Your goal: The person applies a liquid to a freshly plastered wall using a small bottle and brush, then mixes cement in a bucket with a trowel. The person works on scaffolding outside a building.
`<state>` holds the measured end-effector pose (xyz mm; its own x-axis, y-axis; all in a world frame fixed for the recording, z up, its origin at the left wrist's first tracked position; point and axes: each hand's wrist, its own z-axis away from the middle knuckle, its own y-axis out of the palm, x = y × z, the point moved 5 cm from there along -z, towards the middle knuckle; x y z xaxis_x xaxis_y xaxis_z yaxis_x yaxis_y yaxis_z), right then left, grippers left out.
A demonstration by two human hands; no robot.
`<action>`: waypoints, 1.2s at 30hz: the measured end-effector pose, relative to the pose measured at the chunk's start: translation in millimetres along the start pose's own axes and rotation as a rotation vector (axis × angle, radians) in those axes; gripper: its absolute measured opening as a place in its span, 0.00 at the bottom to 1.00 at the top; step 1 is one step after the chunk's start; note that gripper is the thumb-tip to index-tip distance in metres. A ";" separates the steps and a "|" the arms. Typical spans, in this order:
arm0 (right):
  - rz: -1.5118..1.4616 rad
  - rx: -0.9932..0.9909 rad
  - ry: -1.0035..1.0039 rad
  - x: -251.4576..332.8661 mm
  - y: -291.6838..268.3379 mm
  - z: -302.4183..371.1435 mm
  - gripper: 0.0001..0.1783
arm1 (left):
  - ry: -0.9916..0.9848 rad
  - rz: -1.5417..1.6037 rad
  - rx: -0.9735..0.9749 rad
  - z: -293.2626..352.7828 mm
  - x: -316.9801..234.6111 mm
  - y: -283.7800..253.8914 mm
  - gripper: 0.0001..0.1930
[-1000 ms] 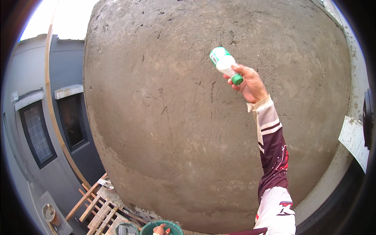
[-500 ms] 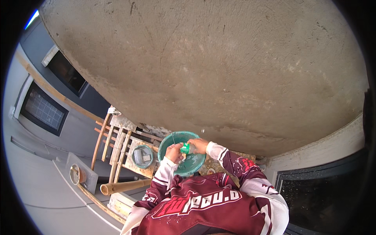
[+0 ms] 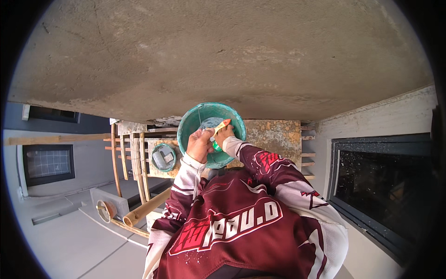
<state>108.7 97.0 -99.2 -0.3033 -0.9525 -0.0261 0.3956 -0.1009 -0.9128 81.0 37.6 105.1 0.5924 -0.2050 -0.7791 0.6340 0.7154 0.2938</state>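
A green bucket point(image 3: 186, 122) stands before me with greyish wet stuff inside, and both my hands are over it. My left hand point(image 3: 199, 146) is closed around a paintbrush point(image 3: 222, 126), its pale handle ending in an orange tip that points up and right. Close beside it, my right hand point(image 3: 225, 134) curls down into the bucket, its fingers partly hidden. Under that hand a green-labelled plastic bottle point(image 3: 216, 146) shows in part and appears to be in its grip. The brush's bristles are out of sight.
Left of the bucket, a smaller green pail point(image 3: 155, 159) holds a clear container and a block. Both stand on stained scaffold boards point(image 3: 274, 139). A bamboo pole point(image 3: 146, 208) juts out at lower left. The rough plastered wall point(image 3: 223, 56) rises ahead; a dark-framed window point(image 3: 371, 186) is at right.
My view has tilted and levelled. The bottle, held up between both hands before, is now lower near my right hand. The brush handle now shows clearly in my left hand.
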 end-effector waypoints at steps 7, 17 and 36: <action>-0.307 0.233 0.173 -17.5 33.0 32.9 0.21 | -0.157 -0.074 0.058 -16.9 25.7 33.0 0.12; -0.537 0.318 0.137 -39.2 83.1 40.6 0.28 | -0.238 -0.061 -0.006 -31.1 52.0 39.4 0.10; -1.269 0.021 -0.405 -94.9 -83.2 42.3 0.41 | -0.086 0.294 -0.360 -16.2 66.7 -29.7 0.13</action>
<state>141.3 183.7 -3.5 -0.1931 -0.2131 0.9578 0.0469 -0.9770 -0.2079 93.6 13.5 35.4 0.7699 -0.0029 -0.6382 0.2292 0.9345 0.2724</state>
